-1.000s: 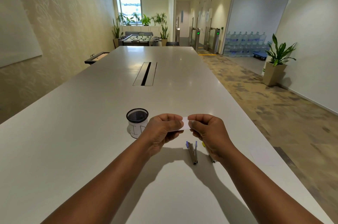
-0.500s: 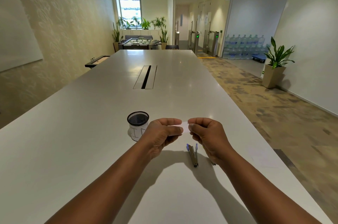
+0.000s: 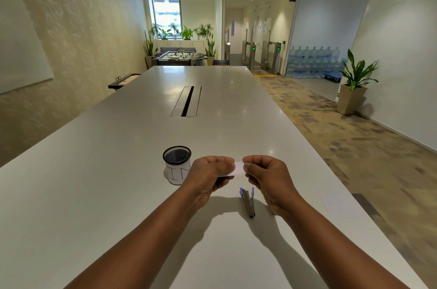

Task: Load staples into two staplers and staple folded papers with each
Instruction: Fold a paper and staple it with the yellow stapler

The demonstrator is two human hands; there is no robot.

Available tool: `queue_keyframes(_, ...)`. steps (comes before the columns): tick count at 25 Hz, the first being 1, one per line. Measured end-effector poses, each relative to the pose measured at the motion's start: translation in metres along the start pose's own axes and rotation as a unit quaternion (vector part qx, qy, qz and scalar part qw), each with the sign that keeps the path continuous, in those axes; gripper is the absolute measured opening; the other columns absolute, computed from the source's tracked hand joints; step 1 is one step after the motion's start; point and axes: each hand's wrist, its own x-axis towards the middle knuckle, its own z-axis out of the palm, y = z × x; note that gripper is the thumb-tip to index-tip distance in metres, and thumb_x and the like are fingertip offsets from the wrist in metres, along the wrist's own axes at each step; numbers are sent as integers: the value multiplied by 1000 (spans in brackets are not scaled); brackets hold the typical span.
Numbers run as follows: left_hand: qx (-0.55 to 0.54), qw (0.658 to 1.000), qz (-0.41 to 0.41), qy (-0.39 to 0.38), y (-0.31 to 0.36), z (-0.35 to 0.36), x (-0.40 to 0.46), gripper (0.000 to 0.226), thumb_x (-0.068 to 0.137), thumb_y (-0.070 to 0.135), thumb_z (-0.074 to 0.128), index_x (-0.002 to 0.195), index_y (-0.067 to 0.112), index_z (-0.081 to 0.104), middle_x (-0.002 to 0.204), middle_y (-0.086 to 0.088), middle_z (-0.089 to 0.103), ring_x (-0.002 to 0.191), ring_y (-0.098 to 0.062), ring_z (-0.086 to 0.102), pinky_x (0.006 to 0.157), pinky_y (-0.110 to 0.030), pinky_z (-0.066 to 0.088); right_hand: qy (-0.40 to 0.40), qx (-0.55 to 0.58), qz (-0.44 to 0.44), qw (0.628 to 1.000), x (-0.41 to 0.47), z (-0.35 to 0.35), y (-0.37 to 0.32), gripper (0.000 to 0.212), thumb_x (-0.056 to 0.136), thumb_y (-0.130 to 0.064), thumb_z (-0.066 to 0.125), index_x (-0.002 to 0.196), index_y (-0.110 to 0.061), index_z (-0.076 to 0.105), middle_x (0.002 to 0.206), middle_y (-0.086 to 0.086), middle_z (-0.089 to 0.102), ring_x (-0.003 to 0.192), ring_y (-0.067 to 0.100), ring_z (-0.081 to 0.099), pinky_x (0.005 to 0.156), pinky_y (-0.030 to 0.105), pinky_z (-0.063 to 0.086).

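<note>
Folded paper held between two hands above a white table.
The paper [image 3: 239,168] is pinched at its ends by the curled fingers of the left hand [image 3: 208,176] and right hand [image 3: 267,176]. Below the fingertips, a stapler [image 3: 248,201] lies on the table [image 3: 94,194]; left of the left fingers stands a mesh cup [image 3: 176,164].

We are reaching both bare forearms forward from the lower corners of the view, wrists converging toward the middle. Our left hand [image 3: 210,176] is curling its fingers and pinching the left end of a small white paper [image 3: 239,168]. Our right hand [image 3: 267,177] is mirroring it, knuckles upward, pinching the right end between thumb and fingertips.
</note>
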Motion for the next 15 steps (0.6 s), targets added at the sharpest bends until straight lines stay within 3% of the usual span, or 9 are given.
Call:
queue_keyframes(3, -15, 1000, 2, 21, -3, 2, 2, 15, 85, 7, 77, 99, 3, 75, 88, -13, 76, 73, -20, 70, 61, -25, 55, -2, -9, -8, 1000, 0, 0, 1, 15, 89, 1, 67, 97, -8, 76, 81, 9, 75, 66, 14, 65, 66, 26, 54)
queue_keyframes(8, 13, 1000, 15, -16, -6, 1, 4, 24, 79, -4, 78, 100, 7, 76, 89, -11, 76, 77, -20, 69, 72, -27, 56, 9, 3, -5, 1000, 2, -3, 3, 14, 89, 0, 68, 98, -8, 76, 82, 10, 75, 65, 14, 64, 66, 26, 53)
queue_keyframes(12, -12, 1000, 6, 19, -7, 2, 5, 14, 85, 6, 76, 98, 3, 75, 87, -13, 75, 70, -20, 70, 61, -25, 55, 7, 14, -5, 1000, 1, 0, 6, 14, 89, 1, 68, 97, -8, 76, 79, 7, 74, 64, 14, 64, 65, 25, 53)
queue_keyframes(15, -15, 1000, 4, 15, -8, 1, 6, 14, 85, 6, 76, 99, 4, 74, 89, -13, 75, 75, -21, 69, 62, -25, 55, 7, 16, -3, 1000, 1, -1, 6, 14, 89, 1, 68, 98, -8, 76, 80, 8, 75, 65, 15, 64, 67, 27, 53)
